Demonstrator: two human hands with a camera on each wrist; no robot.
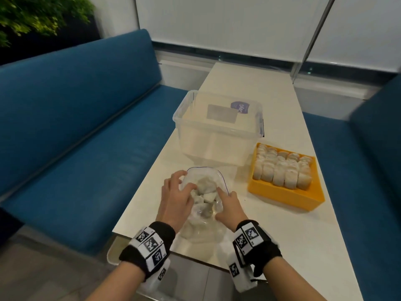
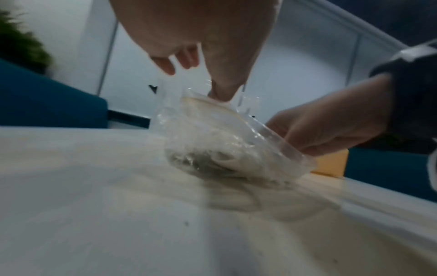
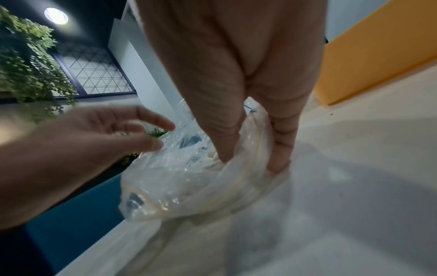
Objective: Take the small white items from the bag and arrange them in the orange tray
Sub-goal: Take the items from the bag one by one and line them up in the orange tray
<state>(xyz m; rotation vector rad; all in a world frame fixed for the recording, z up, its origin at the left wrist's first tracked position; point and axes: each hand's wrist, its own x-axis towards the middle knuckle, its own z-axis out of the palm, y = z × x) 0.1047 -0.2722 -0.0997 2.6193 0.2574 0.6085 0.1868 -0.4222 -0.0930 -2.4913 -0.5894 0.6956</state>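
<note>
Reaching into the bag, both hands at its mouth

Sitting on the near end of the white bench [image 1: 282, 224], the clear plastic bag [image 1: 204, 205] lies with its open mouth facing away from the person. Small white items [image 1: 207, 189] are heaped inside it, some greyish; their shape is too blurred to tell.

Left hand [image 1: 176, 199]: fingers spread and loosely bent, resting on the bag's left rim and over its mouth. Thumb tip touches the plastic in the left wrist view. Not closed round anything.

Right hand [image 1: 229, 208]: forefinger straight, poking into the bag mouth toward the items. In the right wrist view one finger goes inside the bag and another presses the plastic from outside, so the bag wall sits between them. Cannot tell if it has hold of an item.

Orange tray [image 1: 284, 195] stands on the bench to the right of the bag, apart from it. White items already fill it in neat rows, standing upright, packed side by side.

Clear plastic box [image 1: 214, 135] stands behind the bag, just left of the tray. A purple label on it reads "Clayo", roughly; beside it a grey blank sticker. Wrist bands [image 1: 152, 246] on both arms carry black-and-white square codes.

Blue sofa [image 1: 76, 127] flanks the bench on both sides; green plant [image 1: 32, 16] at far left.
</note>
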